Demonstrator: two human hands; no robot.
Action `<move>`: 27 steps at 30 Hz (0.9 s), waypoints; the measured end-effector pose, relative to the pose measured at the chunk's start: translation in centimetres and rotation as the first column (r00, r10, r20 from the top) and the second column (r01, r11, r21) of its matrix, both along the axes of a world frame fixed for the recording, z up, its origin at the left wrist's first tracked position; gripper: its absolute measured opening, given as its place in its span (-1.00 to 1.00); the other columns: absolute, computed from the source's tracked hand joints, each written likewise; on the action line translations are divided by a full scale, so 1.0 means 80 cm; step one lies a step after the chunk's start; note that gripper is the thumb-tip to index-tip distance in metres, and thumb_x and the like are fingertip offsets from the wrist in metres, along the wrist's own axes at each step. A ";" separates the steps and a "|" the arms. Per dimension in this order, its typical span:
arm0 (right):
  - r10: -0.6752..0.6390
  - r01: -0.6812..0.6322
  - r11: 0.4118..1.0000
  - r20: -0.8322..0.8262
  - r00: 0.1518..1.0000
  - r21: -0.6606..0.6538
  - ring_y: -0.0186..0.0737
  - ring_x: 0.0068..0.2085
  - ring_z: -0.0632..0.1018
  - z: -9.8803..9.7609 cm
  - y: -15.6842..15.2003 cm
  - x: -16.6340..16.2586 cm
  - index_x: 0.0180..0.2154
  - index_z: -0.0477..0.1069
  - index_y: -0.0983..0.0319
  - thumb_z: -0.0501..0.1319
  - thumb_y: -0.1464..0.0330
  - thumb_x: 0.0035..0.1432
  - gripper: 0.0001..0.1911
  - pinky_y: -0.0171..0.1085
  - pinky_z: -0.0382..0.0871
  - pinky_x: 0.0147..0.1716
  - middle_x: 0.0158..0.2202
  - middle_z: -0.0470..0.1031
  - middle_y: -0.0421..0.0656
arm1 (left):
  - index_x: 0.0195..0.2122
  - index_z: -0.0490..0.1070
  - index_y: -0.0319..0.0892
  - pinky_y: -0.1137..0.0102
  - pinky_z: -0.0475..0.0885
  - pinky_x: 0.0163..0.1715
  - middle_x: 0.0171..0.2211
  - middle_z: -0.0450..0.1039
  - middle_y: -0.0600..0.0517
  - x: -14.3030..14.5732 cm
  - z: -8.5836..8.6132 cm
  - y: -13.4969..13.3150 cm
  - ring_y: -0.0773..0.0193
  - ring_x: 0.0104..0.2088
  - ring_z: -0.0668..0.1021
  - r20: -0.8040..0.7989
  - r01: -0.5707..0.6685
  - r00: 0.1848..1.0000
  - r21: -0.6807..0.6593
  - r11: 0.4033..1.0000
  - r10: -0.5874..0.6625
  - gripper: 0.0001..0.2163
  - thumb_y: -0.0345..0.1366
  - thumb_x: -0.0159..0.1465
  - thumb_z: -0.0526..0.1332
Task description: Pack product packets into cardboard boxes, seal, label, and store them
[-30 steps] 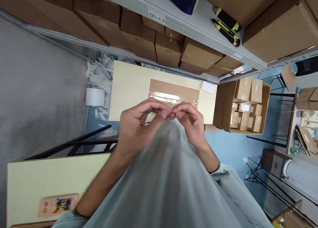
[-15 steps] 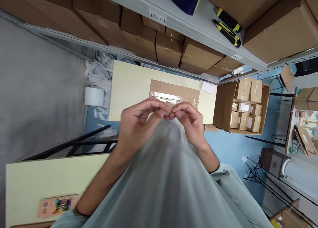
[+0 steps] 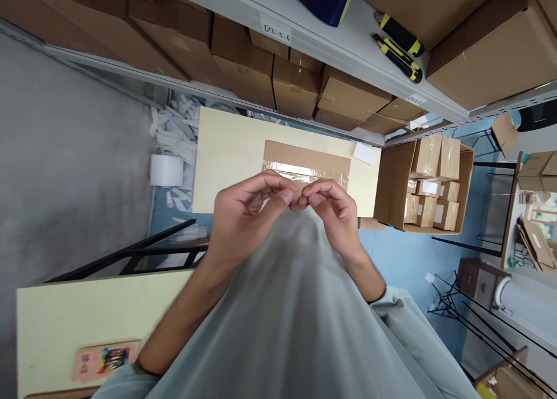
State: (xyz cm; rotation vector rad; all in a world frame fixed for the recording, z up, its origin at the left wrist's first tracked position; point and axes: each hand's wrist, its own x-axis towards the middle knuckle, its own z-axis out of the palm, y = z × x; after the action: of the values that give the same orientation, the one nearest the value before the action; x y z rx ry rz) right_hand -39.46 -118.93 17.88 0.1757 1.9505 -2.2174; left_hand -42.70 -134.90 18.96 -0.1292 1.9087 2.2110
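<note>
My left hand [image 3: 250, 213] and my right hand [image 3: 333, 213] are raised in front of my chest, fingertips almost meeting. On each, the thumb presses against the curled fingers in a pinch. Whatever is between them, if anything, is too small or hidden to name. Just beyond the fingertips, a flat brown cardboard box [image 3: 311, 153] with shiny clear tape across it lies on the pale yellow table [image 3: 230, 149]. The hands partly cover its near side.
Shelving with cardboard boxes [image 3: 296, 83] runs above the table's far side; two utility knives [image 3: 398, 57] lie on it. An open carton [image 3: 394, 184] of small boxes stands right. White scraps [image 3: 176, 126] and a white roll [image 3: 166, 170] are left. A pink pack [image 3: 107, 358] lies on another tabletop.
The view has shifted very slightly. Both hands keep their pinched pose, with the fingertips perhaps a little further apart.
</note>
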 end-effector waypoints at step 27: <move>-0.187 0.183 0.982 0.128 0.974 0.044 -0.19 -0.27 0.65 -0.041 0.027 0.014 -0.19 0.54 0.14 0.37 0.08 0.34 -0.73 -0.11 0.62 -0.08 -0.30 0.60 -0.22 | -0.27 0.64 -0.16 0.36 0.50 -0.34 -0.32 0.63 -0.04 -0.023 -0.074 -0.033 0.26 -0.34 0.58 0.068 -0.146 0.985 -0.136 0.980 0.156 -0.75 -0.07 0.22 0.45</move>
State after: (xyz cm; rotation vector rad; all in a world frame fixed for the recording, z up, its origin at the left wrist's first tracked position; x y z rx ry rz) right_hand -38.35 -116.73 14.64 0.5147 1.9714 -2.2216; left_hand -44.51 -137.56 13.05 -0.3883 2.0617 2.1365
